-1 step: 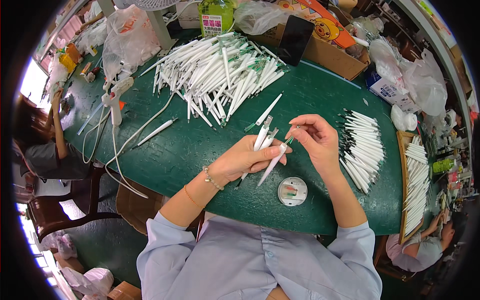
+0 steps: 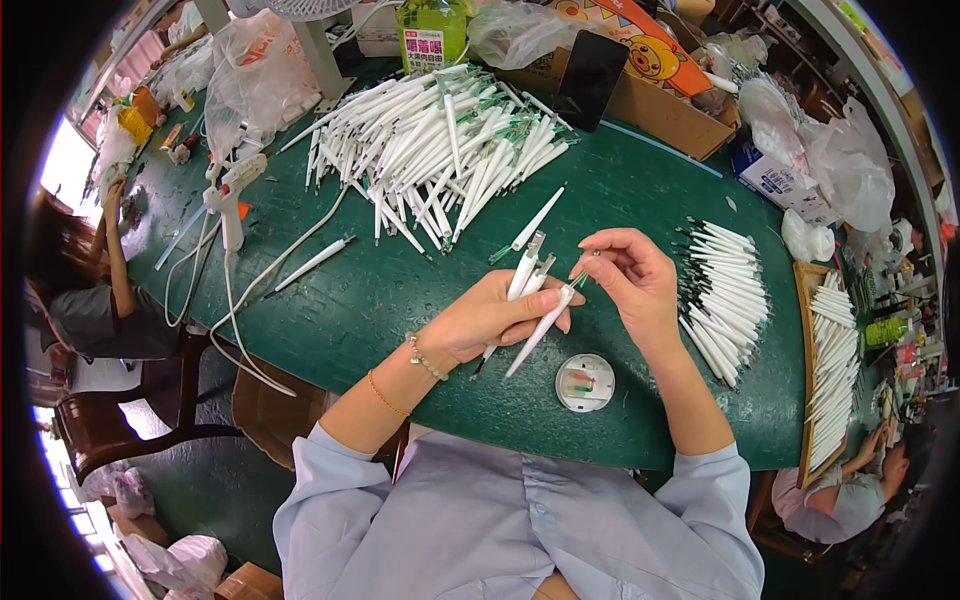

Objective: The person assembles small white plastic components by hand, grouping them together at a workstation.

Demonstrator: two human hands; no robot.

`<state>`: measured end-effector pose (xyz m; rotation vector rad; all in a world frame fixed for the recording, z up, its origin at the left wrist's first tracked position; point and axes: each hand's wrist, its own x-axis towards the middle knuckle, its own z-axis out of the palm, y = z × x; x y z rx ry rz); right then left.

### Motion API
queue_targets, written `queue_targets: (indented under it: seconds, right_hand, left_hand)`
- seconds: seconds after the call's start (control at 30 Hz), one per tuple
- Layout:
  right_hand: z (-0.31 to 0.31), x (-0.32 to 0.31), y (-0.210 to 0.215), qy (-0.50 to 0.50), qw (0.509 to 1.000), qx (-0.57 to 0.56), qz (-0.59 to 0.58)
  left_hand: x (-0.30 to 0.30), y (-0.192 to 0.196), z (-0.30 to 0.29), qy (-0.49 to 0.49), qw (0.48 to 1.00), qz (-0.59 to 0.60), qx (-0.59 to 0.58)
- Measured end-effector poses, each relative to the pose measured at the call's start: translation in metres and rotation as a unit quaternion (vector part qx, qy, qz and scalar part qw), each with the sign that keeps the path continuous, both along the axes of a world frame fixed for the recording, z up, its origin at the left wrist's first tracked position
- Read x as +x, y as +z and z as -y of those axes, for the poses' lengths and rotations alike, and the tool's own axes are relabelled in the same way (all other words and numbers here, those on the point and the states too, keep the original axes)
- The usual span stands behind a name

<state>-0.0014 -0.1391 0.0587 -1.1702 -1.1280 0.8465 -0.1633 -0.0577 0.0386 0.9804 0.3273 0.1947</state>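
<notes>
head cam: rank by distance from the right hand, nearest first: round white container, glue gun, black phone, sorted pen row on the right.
From the right hand:
1. Sorted pen row, just to its right on the green table.
2. Round white container, near the table's front edge, below the hand. Close to 1, but slightly farther.
3. Black phone, propped at the back.
4. Glue gun, far left.

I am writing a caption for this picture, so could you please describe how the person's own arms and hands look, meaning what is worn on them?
Both forearms are bare, with light blue shirt sleeves pushed up to about the elbows. The left hand has two bracelets near its wrist: a beaded chain and, further up, a thin orange band. The right hand shows no jewellery or glove.
</notes>
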Motion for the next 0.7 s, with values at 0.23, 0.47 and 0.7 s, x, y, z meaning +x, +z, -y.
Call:
queue_targets:
  seconds: [0.23,0.47,0.7]
  right_hand:
    - [0.0014,-0.0004,-0.0014,-0.001,1.000,-0.013,0.001]
    - [0.0016,-0.0044,0.0016,-0.030,0.999,-0.018,0.008]
    - [0.0049,-0.0076,0.0008,-0.033,0.997,-0.018,0.062]
  left_hand:
    - [0.0006,-0.0011,0.0013,-0.001,1.000,0.020,0.008]
    - [0.0005,-0.0015,0.0014,0.006,0.999,-0.025,0.034]
    - [0.0022,0.0002,0.0040,0.023,0.997,-0.049,0.045]
